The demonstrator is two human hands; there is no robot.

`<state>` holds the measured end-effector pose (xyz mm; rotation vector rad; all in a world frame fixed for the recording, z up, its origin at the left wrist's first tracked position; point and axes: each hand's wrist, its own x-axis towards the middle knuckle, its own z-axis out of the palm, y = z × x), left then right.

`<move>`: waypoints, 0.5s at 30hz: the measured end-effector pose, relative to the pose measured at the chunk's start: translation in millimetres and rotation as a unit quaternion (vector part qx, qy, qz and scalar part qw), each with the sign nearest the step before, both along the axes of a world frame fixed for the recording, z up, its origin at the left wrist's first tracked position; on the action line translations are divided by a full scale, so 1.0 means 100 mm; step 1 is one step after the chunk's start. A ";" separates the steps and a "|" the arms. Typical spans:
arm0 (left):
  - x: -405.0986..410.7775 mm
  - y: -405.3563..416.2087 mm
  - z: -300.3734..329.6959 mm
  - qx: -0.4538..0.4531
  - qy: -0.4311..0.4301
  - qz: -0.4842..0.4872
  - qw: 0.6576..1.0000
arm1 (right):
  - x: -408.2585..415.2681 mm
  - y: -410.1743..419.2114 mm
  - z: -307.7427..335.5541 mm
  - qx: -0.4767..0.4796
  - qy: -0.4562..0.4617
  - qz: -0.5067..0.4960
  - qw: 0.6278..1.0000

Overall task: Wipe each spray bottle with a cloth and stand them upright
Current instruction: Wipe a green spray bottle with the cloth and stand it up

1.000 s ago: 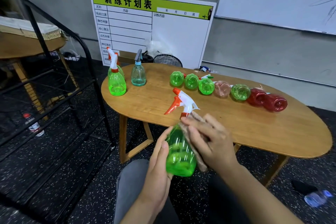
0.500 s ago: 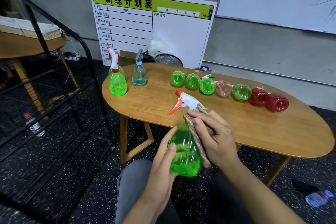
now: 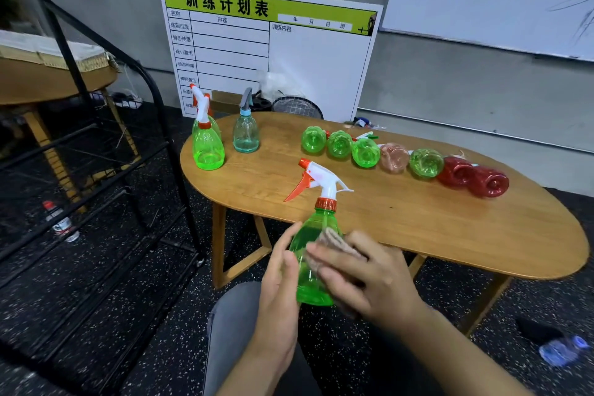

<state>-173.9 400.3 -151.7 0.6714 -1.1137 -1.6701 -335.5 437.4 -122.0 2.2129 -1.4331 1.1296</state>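
Green spray bottle (image 3: 310, 267) upright between flat left hand (image 3: 279, 280) and right fingers (image 3: 328, 259) pressing cloth (image 3: 334, 243).

Two spray bottles (image 3: 208, 145) stood upright at the desk's (image 3: 418, 222) far left, one just beside the other (image 3: 246, 133). To their right, a row of bottles (image 3: 405, 159) lay on their sides along the back edge. Before the desk, between the left hand (image 3: 279, 280) and right hand (image 3: 369, 280), a bottle (image 3: 313, 254) stood tilted, a cloth (image 3: 334, 243) against its right side.

Left hand (image 3: 279, 280) straight-fingered, upright; right hand (image 3: 363, 276) curled, palm down.
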 end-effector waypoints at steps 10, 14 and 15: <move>-0.03 -0.01 -0.11 -0.030 0.012 -0.042 0.999 | -0.23 -0.38 0.48 0.061 -0.069 -0.061 0.994; -0.03 -0.03 -0.10 -0.031 0.002 -0.033 0.999 | -0.39 -0.52 0.61 0.050 -0.010 -0.132 0.990; -0.02 -0.03 -0.09 -0.032 0.001 -0.031 0.999 | -0.41 -0.54 0.63 0.039 -0.028 -0.146 0.988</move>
